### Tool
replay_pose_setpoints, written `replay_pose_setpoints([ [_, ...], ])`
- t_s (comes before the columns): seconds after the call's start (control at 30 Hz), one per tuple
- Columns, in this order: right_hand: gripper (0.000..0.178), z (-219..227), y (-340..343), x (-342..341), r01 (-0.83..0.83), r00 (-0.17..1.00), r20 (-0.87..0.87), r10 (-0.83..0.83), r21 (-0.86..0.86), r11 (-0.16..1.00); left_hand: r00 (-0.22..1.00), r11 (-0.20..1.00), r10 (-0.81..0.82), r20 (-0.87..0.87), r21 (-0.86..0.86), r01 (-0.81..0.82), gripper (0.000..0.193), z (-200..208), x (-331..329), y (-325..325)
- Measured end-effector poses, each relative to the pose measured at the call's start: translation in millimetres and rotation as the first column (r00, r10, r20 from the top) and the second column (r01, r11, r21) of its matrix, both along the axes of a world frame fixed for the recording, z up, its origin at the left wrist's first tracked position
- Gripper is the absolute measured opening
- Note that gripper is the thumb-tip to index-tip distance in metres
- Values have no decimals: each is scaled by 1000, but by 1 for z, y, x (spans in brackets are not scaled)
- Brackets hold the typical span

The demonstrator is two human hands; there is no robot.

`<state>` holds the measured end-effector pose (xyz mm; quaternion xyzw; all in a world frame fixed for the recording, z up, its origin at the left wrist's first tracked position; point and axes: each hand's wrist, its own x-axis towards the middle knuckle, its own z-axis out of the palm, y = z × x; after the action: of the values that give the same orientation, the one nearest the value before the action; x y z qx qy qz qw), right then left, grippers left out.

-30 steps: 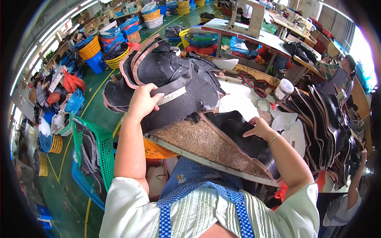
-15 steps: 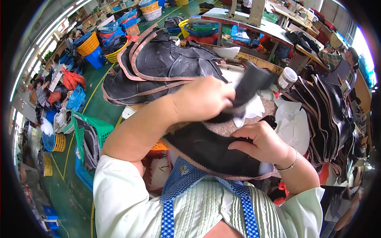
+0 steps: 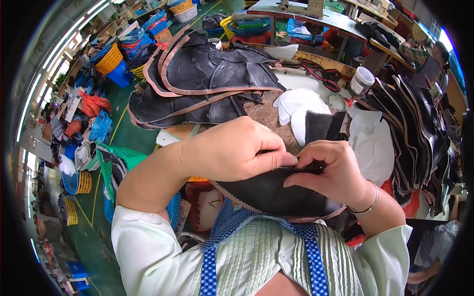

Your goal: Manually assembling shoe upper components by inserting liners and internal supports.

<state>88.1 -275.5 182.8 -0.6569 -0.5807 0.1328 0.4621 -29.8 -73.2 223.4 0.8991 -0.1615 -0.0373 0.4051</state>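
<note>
A black boot upper (image 3: 276, 192) with a pinkish zigzag-trimmed border lies at the table's near side, against my apron. My left hand (image 3: 242, 150) is closed, its thumb and finger pinching the upper's far edge. Right beside it, my right hand (image 3: 333, 170) pinches the same edge, thumb on the near face; a bracelet circles that wrist. The two sets of fingertips almost meet and hide the exact spot they grip. Beyond the right hand, a black flap (image 3: 318, 126) spreads over white cut pieces (image 3: 301, 106). Whether it joins the upper is hidden.
Stacked black uppers (image 3: 212, 69) lie at the far left, and more uppers (image 3: 410, 133) hang in a row at the right. Red-handled scissors (image 3: 321, 74) and a white tub (image 3: 362, 80) stand beyond the white pieces. A green basket (image 3: 123, 158) is at left.
My left hand has come down and right to meet my right hand at the edge. The black flap, raised and blurred before, now lies on the table beyond my hands.
</note>
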Motion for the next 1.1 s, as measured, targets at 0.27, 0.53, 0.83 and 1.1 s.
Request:
replay_pose_setpoints([
  [0.27, 35, -1, -1, -1, -8, 946, -315, -79, -267, 964, 993, 990, 100, 67, 92, -106, 28, -8, -14, -6],
  [0.53, 39, 12, -6, -2, -70, 984, -174, 24, -262, 963, 991, 990, 114, 65, 71, -119, 26, -17, -19, -5],
  [0.83, 30, 15, -10, -2, -78, 995, 46, 87, -165, 983, 982, 986, 155, 108, 46, -160, 23, -19, -23, -11],
  [1.1, 27, 12, -5, 4, -182, 966, -215, 142, -181, 967, 977, 983, 178, 118, -76, -170, 22, -11, -20, -14],
])
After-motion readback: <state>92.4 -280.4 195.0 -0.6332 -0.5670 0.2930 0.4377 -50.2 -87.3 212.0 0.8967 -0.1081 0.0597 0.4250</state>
